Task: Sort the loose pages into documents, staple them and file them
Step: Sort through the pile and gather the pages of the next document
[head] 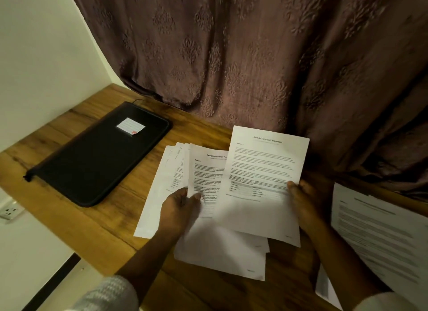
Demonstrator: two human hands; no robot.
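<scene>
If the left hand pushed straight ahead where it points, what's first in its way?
The fanned pages that the left hand holds; beyond them probably the curtain, though depth is unclear.

worktop (108, 220) is wood, warm brown with visible grain and a low sheen. loose pages (261, 171) are plain white matt paper. the black folder (97, 162) looks like matt fabric or soft plastic, can't tell which, with a paper label (130, 125). curtain (254, 55) is brownish cloth with a raised woven pattern. sleeve (108, 294) looks knitted.
</scene>
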